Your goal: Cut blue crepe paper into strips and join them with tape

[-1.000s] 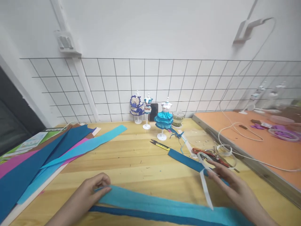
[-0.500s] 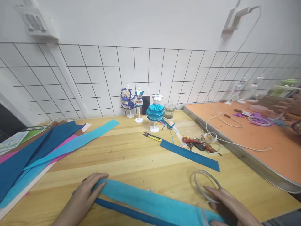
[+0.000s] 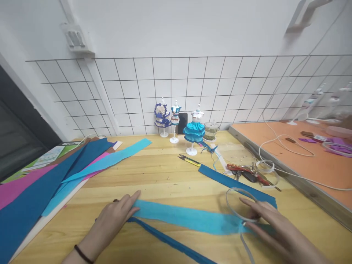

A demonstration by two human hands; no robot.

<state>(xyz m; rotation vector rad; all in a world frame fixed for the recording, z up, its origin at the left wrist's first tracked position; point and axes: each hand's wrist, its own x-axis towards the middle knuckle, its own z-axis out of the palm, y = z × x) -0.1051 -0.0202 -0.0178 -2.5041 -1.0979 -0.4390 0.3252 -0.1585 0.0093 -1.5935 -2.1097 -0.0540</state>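
Observation:
A light blue crepe paper strip [image 3: 178, 217] stretches across the table in front of me. At its left end, my left hand [image 3: 117, 216] grips the paper between thumb and fingers. A narrow dark blue strip [image 3: 170, 242] runs from under that hand toward the near edge. My right hand [image 3: 271, 223] is closed on a thin roll of tape [image 3: 228, 201], tilted up over the strip's right end. A loose tail of tape [image 3: 246, 249] hangs below it. My right fingers partly hide the roll and the paper there.
Dark blue paper [image 3: 236, 185], yellow snips [image 3: 189, 160] and keys [image 3: 249, 176] lie beyond my right hand. Small dress forms, one in a turquoise dress [image 3: 194, 131], stand by the wall grid. Stacked coloured paper [image 3: 55, 183] lies left; an orange table [image 3: 297, 172] adjoins on the right.
The light blue strip has shifted farther from me and is pulled straighter. Both hands have moved forward with it, the right still holding the tape roll. My view has turned left.

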